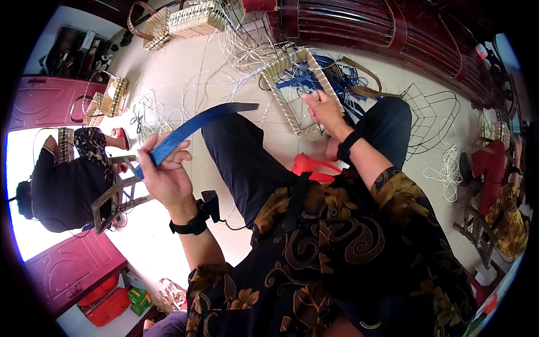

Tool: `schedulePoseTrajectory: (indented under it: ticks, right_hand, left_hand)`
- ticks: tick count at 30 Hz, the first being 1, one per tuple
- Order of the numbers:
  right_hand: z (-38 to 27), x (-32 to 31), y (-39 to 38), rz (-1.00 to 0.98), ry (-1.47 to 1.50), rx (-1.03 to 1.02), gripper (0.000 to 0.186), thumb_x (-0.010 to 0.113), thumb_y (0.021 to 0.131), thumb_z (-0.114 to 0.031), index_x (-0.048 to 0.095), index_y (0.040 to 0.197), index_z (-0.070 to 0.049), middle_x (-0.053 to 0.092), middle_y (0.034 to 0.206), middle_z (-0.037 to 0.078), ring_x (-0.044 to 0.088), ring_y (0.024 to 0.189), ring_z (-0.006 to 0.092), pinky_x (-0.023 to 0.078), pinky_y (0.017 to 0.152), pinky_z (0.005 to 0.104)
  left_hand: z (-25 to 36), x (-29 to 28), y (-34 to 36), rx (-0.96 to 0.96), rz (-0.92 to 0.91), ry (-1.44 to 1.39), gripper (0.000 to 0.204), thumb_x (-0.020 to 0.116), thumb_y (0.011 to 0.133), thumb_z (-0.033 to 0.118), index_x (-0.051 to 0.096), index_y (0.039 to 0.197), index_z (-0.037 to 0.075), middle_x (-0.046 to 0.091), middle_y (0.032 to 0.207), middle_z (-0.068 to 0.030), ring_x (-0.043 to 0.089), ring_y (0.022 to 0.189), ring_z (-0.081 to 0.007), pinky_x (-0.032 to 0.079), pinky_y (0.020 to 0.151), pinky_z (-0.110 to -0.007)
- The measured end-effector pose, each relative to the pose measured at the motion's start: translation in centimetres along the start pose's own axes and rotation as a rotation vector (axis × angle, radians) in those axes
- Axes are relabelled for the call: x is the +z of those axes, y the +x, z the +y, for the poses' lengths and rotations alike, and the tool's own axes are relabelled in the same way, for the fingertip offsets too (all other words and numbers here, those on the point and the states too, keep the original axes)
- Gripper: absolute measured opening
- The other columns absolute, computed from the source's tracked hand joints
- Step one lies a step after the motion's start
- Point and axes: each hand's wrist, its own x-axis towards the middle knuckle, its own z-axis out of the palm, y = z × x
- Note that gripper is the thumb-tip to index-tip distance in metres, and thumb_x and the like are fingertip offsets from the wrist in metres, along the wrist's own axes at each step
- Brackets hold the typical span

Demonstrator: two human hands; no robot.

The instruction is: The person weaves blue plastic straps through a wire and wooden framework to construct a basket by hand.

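Note:
My left hand (167, 173) is raised at the left, its fingers closed round a flat blue strip (188, 129). The strip curves up and to the right past my left knee, and its dark end points right. Over the near side of a rectangular basket frame (276, 100) wrapped in pale strips, my right hand (324, 109) is closed, fingers bent together. What those fingers hold, if anything, is too small to make out. Tangled blue strips (306, 80) lie in and behind the frame, spilling to its right.
Coils of pale cord (247, 48) lie beyond the frame, with a bare wire frame (429, 121) on the right. Finished baskets (196, 19) stand at the back. A red object (310, 165) is between my legs. Other people sit at left (73, 180) and right (505, 219).

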Motion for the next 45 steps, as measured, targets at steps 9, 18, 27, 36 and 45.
schedulePoseTrajectory:
  ticks: [9, 18, 27, 36, 45]
  right_hand:
    - [-1.1, 5.6, -3.4, -0.126, 0.182, 0.017, 0.022, 0.064, 0.090, -0.021, 0.049, 0.079, -0.009, 0.046, 0.060, -0.002, 0.041, 0.047, 0.0060, 0.035, 0.043, 0.0227]
    - [0.7, 4.3, -3.1, -0.198, -0.730, -0.088, 0.039, 0.060, 0.092, -0.031, 0.052, 0.118, -0.003, 0.066, 0.095, 0.010, 0.064, 0.088, 0.0225, 0.052, 0.075, 0.0360]
    - [-10.3, -1.4, -14.0, -0.874, 0.090, 0.072, 0.033, 0.051, 0.097, -0.030, 0.059, 0.111, -0.002, 0.062, 0.077, 0.003, 0.055, 0.067, 0.0074, 0.042, 0.054, 0.0203]
    - [-16.7, -14.2, -17.9, 0.007, -0.162, -0.273, 0.015, 0.057, 0.092, -0.017, 0.061, 0.093, -0.002, 0.047, 0.061, -0.005, 0.037, 0.050, 0.0009, 0.026, 0.045, 0.0170]
    - [-16.0, -18.9, -19.9, 0.291, 0.085, -0.434, 0.019, 0.052, 0.097, -0.020, 0.057, 0.093, -0.002, 0.042, 0.060, -0.005, 0.031, 0.050, 0.0029, 0.023, 0.046, 0.0196]
  left_hand:
    - [1.2, 5.6, -2.1, -0.075, -0.286, 0.164, 0.043, 0.025, 0.104, 0.033, 0.051, 0.100, -0.001, 0.060, 0.090, -0.0283, 0.062, 0.058, -0.0276, 0.048, 0.049, -0.030]
    - [1.1, 8.1, -3.0, -0.224, -0.512, 0.152, 0.048, 0.037, 0.101, 0.038, 0.056, 0.092, -0.005, 0.062, 0.091, -0.0256, 0.065, 0.061, -0.0263, 0.048, 0.049, -0.027]
    - [0.6, 10.9, -2.3, -0.189, -0.411, 0.263, 0.049, 0.029, 0.103, 0.036, 0.054, 0.092, -0.005, 0.064, 0.088, -0.0234, 0.062, 0.060, -0.0225, 0.050, 0.054, -0.027]
    - [1.2, 11.6, -0.1, -0.039, -0.477, 0.063, 0.045, 0.038, 0.102, 0.028, 0.044, 0.124, -0.010, 0.061, 0.109, -0.0256, 0.065, 0.096, -0.0295, 0.053, 0.068, -0.029]
    - [6.2, 17.2, -0.1, 0.726, -0.850, 0.435, 0.064, 0.051, 0.093, 0.041, 0.039, 0.134, -0.006, 0.053, 0.125, -0.0268, 0.056, 0.114, -0.0346, 0.051, 0.081, -0.037]
